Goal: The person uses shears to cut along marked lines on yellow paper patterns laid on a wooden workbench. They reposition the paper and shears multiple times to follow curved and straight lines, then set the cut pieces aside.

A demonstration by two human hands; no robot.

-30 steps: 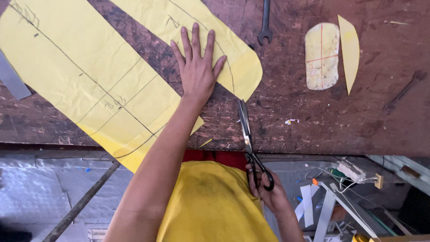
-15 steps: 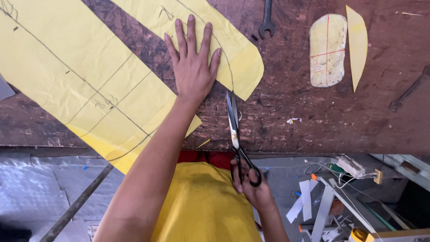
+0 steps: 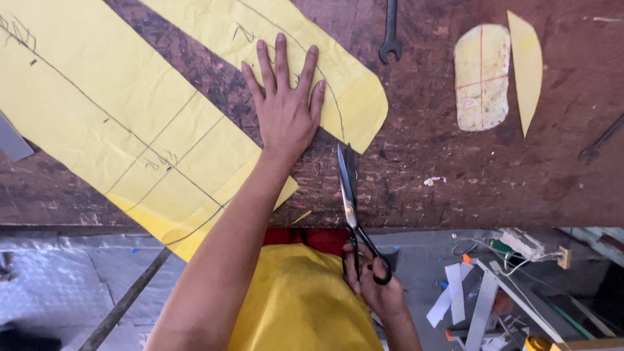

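While the left hand (image 3: 286,110) is pressed flat, fingers (image 3: 281,62) spread, on the rounded end of a yellow sheet (image 3: 305,65) lying on the worn brown table (image 3: 455,175), a pair of black scissors (image 3: 351,201) is held by the right hand (image 3: 377,286) at the table's near edge, with fingers closed through the handle loops. The blades are shut or nearly so, and their tips are pointed at the sheet's rounded edge, just short of it. The sheet is judged to be thin, light and floppy, easily creased or slid, so it is best pinned flat close to the pencilled line rather than lifted. A larger yellow sheet (image 3: 123,130) is laid beside it, and a spanner (image 3: 390,32) and two small cut pieces (image 3: 484,78) are seen further off. Compared with half a second earlier, the scissors appear drawn slightly nearer the sheet's edge, and the left hand has kept its place.
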